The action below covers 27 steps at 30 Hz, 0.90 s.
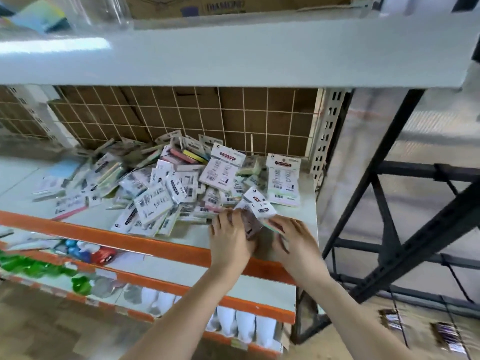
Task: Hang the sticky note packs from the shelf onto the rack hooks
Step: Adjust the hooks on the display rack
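A loose pile of sticky note packs in clear bags with white header cards covers the white shelf with an orange front edge. Both of my hands are at the pile's front right corner. My left hand and my right hand together grip a few sticky note packs, whose white headers stick up between the fingers. One pack leans upright at the right end. Black rack hooks stick out from the dark frame at the right, some carrying hung packs.
A white wire grid backs the shelf in front of cardboard. A white shelf board overhangs above, with a cardboard box on it. Lower orange-edged shelves hold green and white goods. The dark metal rack frame stands to the right.
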Tool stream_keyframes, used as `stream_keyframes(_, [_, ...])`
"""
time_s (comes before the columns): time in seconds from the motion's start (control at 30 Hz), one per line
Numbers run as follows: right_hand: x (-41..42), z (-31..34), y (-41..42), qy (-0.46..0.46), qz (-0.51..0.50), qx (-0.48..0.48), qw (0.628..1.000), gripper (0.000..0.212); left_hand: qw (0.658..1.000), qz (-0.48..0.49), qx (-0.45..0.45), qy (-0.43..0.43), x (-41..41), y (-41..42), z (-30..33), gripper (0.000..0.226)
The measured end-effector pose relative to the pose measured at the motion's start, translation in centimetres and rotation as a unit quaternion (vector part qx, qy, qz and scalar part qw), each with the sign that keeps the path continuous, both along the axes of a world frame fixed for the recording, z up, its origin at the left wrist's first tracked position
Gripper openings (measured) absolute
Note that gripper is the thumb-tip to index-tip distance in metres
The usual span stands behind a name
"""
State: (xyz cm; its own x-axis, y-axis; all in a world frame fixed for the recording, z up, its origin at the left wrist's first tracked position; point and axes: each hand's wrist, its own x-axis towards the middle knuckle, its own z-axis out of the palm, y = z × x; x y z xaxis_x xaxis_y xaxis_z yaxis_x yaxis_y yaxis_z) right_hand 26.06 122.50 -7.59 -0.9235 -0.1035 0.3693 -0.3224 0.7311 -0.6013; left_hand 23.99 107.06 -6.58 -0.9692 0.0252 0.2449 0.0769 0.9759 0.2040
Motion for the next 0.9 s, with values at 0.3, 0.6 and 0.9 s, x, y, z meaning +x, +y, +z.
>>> stream_keyframes(0.3, [0.9, 0.7, 0.1, -0.021, -0.088, -0.135, 0.987, 0.032, 0.973, -0.068, 0.219, 0.023, -0.3, -3.5, 0.8, 0.051])
stream_keyframes(0.6, [0.1, 3.7, -1.5, -0.066, -0.124, -0.364, 0.921, 0.02, 0.57, -0.008, 0.794, -0.211, -0.3, -3.6, 4.2, 0.035])
stream_keyframes(0.9, [1.6, 5.3, -1.1, -0.197, -0.15, -0.621, 0.744, 0.032, 0.481, -0.063, 0.824, -0.292, -0.2, -4.5, 4.2, 0.051])
